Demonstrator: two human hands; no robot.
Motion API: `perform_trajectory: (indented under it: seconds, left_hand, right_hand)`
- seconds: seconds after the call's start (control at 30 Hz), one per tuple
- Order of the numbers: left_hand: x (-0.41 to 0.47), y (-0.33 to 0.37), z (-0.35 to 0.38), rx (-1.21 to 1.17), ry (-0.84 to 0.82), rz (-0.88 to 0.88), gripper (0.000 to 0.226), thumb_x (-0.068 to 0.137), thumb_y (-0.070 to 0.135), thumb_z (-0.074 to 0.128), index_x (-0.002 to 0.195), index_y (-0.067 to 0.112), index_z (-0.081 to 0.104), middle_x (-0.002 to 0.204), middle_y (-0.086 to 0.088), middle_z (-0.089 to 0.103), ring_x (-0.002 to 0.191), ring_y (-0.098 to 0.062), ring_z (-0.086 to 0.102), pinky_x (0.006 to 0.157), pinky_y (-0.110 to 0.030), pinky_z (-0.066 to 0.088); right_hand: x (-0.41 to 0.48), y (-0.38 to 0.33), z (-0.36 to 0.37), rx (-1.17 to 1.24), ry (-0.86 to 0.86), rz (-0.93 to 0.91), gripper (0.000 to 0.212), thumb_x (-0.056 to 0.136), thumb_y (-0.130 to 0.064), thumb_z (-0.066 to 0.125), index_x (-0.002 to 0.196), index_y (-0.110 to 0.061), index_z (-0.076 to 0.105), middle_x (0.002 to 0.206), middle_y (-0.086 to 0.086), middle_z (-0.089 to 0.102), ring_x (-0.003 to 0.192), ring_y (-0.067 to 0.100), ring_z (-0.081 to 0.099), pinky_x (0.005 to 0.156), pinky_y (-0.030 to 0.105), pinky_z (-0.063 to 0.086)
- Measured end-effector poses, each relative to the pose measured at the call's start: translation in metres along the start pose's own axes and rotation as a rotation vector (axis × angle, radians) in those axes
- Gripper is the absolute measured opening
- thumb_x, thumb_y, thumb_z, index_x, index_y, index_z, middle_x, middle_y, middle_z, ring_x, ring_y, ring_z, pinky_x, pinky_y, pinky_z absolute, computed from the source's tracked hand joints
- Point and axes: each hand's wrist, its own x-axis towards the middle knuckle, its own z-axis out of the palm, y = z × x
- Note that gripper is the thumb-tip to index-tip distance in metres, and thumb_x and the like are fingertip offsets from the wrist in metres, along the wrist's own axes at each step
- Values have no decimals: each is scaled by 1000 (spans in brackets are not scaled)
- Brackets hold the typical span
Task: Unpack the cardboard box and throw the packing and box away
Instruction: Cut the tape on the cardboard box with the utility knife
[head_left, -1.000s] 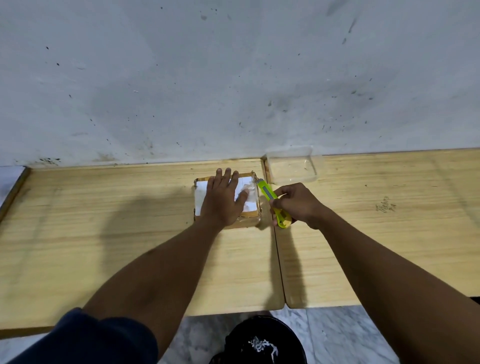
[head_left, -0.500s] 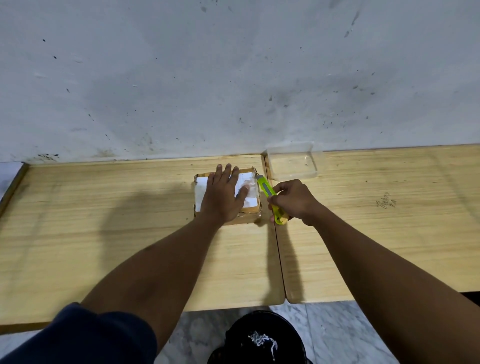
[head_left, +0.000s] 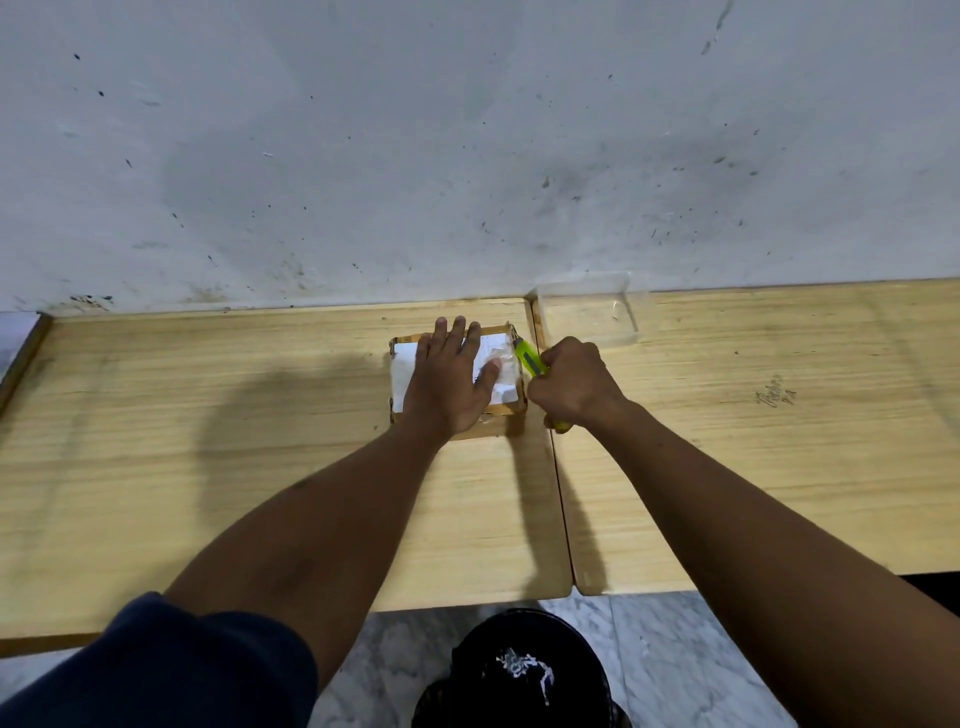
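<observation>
Cutting tape along the cardboard box (head_left: 506, 410) edge. Left hand (head_left: 451, 384) pressing flat, fingers spread; right hand (head_left: 571, 384) fingers clenching yellow cutter (head_left: 530, 358). Next, probably needing slow pulling.

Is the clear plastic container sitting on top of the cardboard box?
No, the clear plastic container sits on the wooden table by the wall, beyond and right of the cardboard box.
</observation>
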Motion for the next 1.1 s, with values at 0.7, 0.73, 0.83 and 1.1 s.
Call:
perform_trajectory:
  seconds: [0.7, 0.73, 0.83, 1.1]
  left_hand:
    - [2, 3, 2, 91, -63, -46, 61, 104, 47, 25, 155, 14, 21, 164, -10, 14, 152, -29, 3, 122, -43, 4]
    - [2, 3, 2, 95, -68, -47, 61, 104, 47, 24, 155, 14, 21, 164, -10, 13, 152, -29, 2, 122, -44, 4]
    - [3, 4, 0, 94, -90, -55, 62, 104, 48, 22, 156, 15, 18, 165, -9, 10, 152, -28, -1, 122, -43, 2]
    - [3, 6, -4, 111, -128, -63, 63, 104, 49, 18, 157, 16, 12, 165, -7, 4, 152, -26, -6, 123, -42, -2]
  right_hand:
    - [-16, -5, 0, -211, 1, -60, 27, 82, -17, 62, 65, -11, 42, 79, 11, 46, 57, 20, 42, 48, 26, 30]
    - [-19, -5, -2, -206, 0, -54, 24, 82, -17, 62, 67, -9, 44, 76, 9, 45, 56, 20, 42, 47, 26, 30]
    - [-31, -2, -2, -245, -42, -49, 18, 80, -18, 62, 74, -5, 51, 71, 6, 45, 54, 19, 42, 46, 25, 30]
    - [-44, 0, -1, -325, -93, -22, 14, 80, -15, 63, 83, -8, 52, 81, 7, 46, 57, 16, 43, 46, 24, 33]
